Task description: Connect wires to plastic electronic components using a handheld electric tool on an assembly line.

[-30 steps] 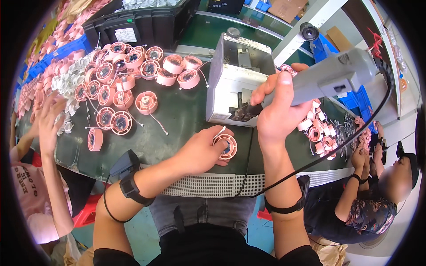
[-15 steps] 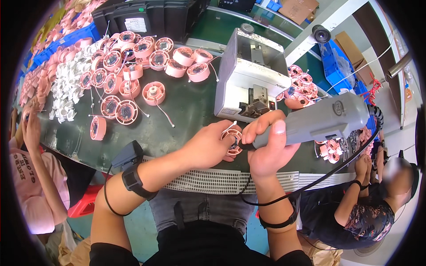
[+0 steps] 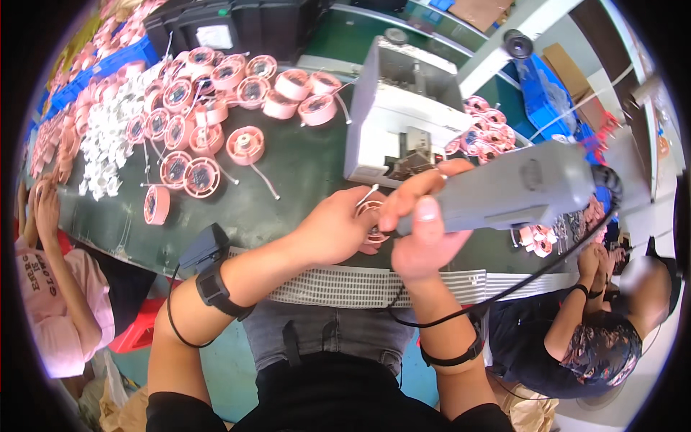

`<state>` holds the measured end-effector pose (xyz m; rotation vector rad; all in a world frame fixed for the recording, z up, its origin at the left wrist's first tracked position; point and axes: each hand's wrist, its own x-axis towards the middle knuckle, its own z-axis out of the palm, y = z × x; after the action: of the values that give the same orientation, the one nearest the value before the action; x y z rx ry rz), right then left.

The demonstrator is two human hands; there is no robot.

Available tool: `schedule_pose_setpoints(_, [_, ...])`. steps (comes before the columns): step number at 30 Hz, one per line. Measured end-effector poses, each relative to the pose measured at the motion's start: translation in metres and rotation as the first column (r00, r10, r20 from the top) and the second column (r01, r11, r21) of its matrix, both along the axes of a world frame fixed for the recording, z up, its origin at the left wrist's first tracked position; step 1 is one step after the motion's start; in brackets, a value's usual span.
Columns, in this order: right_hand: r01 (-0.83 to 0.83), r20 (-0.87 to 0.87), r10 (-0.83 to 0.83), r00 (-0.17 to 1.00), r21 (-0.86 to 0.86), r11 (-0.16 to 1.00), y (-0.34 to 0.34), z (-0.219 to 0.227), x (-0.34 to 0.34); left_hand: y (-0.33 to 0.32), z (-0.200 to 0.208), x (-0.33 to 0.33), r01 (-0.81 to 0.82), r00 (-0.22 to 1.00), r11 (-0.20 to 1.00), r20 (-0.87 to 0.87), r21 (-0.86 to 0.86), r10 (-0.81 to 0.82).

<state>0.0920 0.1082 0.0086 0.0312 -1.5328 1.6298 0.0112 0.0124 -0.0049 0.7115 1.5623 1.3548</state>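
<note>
My left hand point(image 3: 335, 227) is closed around a round pink plastic housing point(image 3: 369, 213) with a small circuit board inside and a white-tipped wire sticking up. A corded grey electric screwdriver point(image 3: 515, 189) lies nearly level in my right hand point(image 3: 421, 234). Its front end reaches into the open face of the housing; the fingers hide the tip, so contact cannot be made out. Just beyond both hands stands a white and grey bench machine point(image 3: 403, 115) with a metal fixture at its front.
Many similar pink housings point(image 3: 245, 146) with wires spread over the dark green table, beside white plastic pieces point(image 3: 108, 147). A black crate point(image 3: 237, 29) stands behind. A perforated strip point(image 3: 338, 288) lines the near edge. A black cable point(image 3: 497, 306) crosses my right forearm. Co-workers sit on both sides.
My right hand and the screwdriver have shifted slightly left, closer to the housing and my left hand. The whole view has moved a little. The left hand's grip stays the same.
</note>
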Motion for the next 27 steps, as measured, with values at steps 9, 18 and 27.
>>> schedule_pose_setpoints(9, [-0.199, -0.016, 0.203, 0.979, 0.117, 0.973, 0.014, -0.016, 0.013, -0.008, -0.005, 0.0, -0.012, 1.0, 0.999, 0.012, 0.038, 0.011])
schedule_pose_setpoints(18, [0.255, 0.122, -0.973, 0.195, 0.952, 0.17, 0.18, -0.027, 0.106, -0.095, 0.037, -0.072, -0.717, -0.061, 0.651, -0.953, 0.249, 0.297])
schedule_pose_setpoints(27, [0.38, 0.448, -0.473, 0.759, 0.285, 0.88, 0.109, -0.037, 0.102, -0.063, 0.032, -0.009, -0.055, 0.87, 0.998, -0.49, 0.028, 0.062])
